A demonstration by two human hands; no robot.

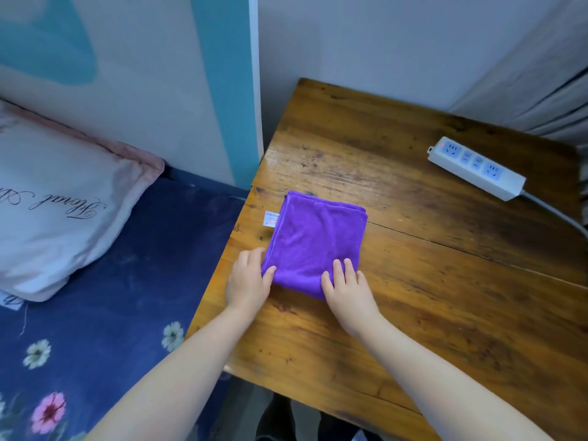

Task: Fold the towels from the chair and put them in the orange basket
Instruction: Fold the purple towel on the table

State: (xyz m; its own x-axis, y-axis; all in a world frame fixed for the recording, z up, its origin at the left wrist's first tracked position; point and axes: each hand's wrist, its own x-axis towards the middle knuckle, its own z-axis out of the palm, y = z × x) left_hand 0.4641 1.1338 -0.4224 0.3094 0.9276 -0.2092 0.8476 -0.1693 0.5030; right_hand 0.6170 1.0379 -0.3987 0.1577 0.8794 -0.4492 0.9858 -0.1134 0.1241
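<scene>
On the wooden desk [413, 249], beside a bed [127, 281] with a flowered blue cover and a pale pillow [54, 198], lies one purple towel [315, 240], already folded into a thick square with its white label [271, 219] poking out at the left edge. That much of the folding looks done, or nearly so; neither the chair nor the orange basket shows in this view, so how many towels remain, and whether any are already in the basket, cannot be told. This towel has yet to go into the basket. A white power strip [475, 168] sits well apart at the far right of the desk.

The left hand [246, 283] is at the towel's near left corner, thumb on top and fingers [254, 254] apparently curled round the edge, though the view there is poor. The right hand [346, 288] rests flat on the near right corner, its fingers [342, 268] straight and slightly spread, pressing the cloth down.
</scene>
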